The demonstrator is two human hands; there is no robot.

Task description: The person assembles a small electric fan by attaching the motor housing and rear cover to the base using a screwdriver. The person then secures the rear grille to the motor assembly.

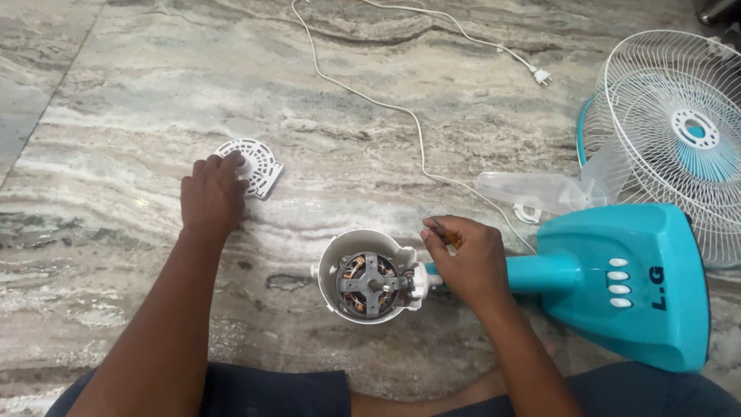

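Left hand [210,194] left of centre, knuckles up, fingers curled loosely over the edge of a round white vented cover [253,165] lying flat on the marble floor [123,93]; fingertips touching the cover, grip not closed around it. Right hand [468,261] just right of centre, fingers pinched shut on a small tool with an orange handle [452,240], mostly hidden by the fingers, so kind of tool hard to tell. Immediately left of that hand, the open motor housing [369,276], a white cup-shaped shell with copper windings and a grey cross-shaped bracket showing inside, lying on its side low in the middle of the frame. Housing joined to a teal neck running right into the teal fan base [629,286] with a row of white buttons, lower right. Above the base, a translucent fan blade [544,191] on the floor, and at the upper right edge a white wire guard [679,131] leaning over a teal part. White power cord [370,96] snaking from the top centre down toward the fan, plug [543,76] resting upper right. Dark-clad knees along the bottom edge.
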